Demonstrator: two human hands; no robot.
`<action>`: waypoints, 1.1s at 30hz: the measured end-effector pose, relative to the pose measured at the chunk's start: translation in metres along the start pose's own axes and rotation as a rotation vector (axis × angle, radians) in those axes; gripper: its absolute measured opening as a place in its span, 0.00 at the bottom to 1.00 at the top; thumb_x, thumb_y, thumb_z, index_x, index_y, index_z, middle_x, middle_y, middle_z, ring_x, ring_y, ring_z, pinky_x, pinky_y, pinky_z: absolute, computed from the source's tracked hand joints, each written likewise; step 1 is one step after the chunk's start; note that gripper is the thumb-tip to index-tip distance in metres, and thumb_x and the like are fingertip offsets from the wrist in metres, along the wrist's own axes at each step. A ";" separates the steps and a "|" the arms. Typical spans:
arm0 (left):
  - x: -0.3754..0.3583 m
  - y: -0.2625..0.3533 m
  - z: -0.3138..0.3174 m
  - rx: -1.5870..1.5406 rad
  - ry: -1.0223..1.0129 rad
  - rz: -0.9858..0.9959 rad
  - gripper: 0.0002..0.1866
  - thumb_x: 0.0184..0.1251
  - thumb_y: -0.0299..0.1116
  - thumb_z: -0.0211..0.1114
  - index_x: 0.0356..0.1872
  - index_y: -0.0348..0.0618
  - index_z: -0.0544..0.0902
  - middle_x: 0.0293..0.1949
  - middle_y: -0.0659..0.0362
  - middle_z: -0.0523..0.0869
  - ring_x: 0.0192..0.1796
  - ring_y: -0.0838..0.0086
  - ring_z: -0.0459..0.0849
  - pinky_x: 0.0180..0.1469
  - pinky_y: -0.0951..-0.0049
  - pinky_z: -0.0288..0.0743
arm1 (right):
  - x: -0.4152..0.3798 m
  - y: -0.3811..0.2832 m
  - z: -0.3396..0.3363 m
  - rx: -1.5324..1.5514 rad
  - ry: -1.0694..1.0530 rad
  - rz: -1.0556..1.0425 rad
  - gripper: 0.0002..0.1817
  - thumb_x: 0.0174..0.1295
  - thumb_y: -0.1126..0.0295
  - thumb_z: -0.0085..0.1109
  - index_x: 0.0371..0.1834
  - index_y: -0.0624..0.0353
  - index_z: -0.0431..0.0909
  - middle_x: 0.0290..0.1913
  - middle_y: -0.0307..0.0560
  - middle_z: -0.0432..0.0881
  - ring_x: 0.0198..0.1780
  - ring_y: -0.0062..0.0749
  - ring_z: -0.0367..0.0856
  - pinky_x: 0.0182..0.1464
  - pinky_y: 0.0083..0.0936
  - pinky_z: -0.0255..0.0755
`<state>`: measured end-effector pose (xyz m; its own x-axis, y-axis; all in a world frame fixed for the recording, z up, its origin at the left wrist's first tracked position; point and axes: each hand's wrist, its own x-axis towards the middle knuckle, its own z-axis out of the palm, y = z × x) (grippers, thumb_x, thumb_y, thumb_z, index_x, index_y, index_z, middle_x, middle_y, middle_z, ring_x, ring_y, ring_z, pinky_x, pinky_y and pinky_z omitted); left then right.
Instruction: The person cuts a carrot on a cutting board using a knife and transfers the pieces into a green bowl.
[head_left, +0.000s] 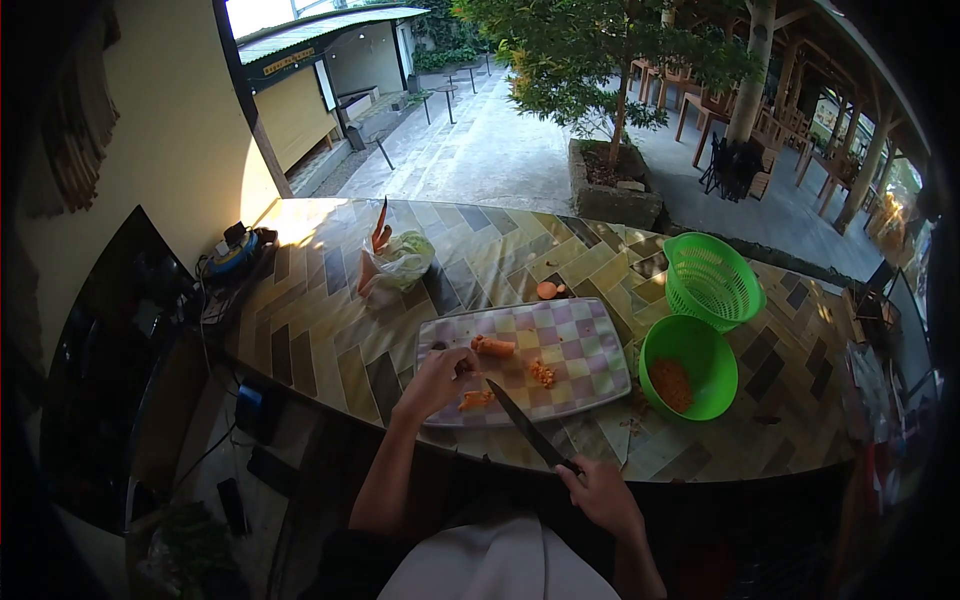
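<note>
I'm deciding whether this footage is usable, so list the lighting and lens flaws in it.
Head view: bright glare where sun hits the table's far left corner; washed-out paving beyond; deep shadow below the table; wide-angle bending, with black edges; fine detail around the left hand too soft to read.

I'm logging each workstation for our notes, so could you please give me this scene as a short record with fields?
left hand: over the board's near left part; grip unclear
right hand: holds the knife by its handle
board: checkered, on the table
on board: thick carrot piece, chopped bits, cut strips
green bowl: holds orange bits
beyond bowl: green basket
beyond board, left: plastic bag
</note>
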<state>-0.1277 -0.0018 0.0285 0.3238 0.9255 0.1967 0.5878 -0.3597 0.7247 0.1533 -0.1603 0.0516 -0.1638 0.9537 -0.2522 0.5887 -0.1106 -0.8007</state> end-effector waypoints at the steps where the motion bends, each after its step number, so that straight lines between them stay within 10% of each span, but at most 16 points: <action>1: -0.005 0.003 -0.002 0.010 -0.016 -0.023 0.07 0.62 0.25 0.70 0.37 0.33 0.83 0.30 0.50 0.87 0.33 0.64 0.86 0.39 0.65 0.77 | -0.001 -0.002 0.000 -0.012 -0.007 -0.009 0.21 0.72 0.57 0.54 0.39 0.69 0.79 0.26 0.67 0.80 0.35 0.66 0.80 0.38 0.50 0.71; 4: -0.014 0.002 -0.004 0.013 -0.023 -0.048 0.07 0.61 0.26 0.70 0.37 0.33 0.84 0.31 0.50 0.88 0.34 0.64 0.87 0.39 0.66 0.77 | 0.002 0.007 0.006 -0.109 -0.007 -0.043 0.20 0.71 0.57 0.58 0.37 0.68 0.80 0.20 0.55 0.80 0.25 0.44 0.83 0.31 0.36 0.72; 10: -0.022 -0.004 -0.003 -0.011 0.013 -0.021 0.07 0.60 0.26 0.70 0.37 0.33 0.85 0.33 0.50 0.88 0.36 0.63 0.88 0.41 0.66 0.79 | -0.002 -0.006 0.007 -0.172 0.147 -0.030 0.19 0.70 0.59 0.57 0.40 0.69 0.80 0.28 0.65 0.81 0.36 0.64 0.81 0.38 0.44 0.71; 33: -0.023 0.000 0.004 -0.048 0.058 -0.021 0.06 0.59 0.23 0.68 0.38 0.35 0.84 0.34 0.50 0.89 0.39 0.63 0.89 0.45 0.67 0.81 | 0.014 0.002 0.020 -0.117 0.169 -0.033 0.20 0.72 0.57 0.55 0.37 0.68 0.79 0.27 0.64 0.80 0.35 0.62 0.82 0.38 0.48 0.71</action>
<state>-0.1316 -0.0234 0.0212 0.2676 0.9386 0.2179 0.5575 -0.3353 0.7595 0.1365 -0.1527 0.0358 -0.0552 0.9907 -0.1246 0.6749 -0.0550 -0.7358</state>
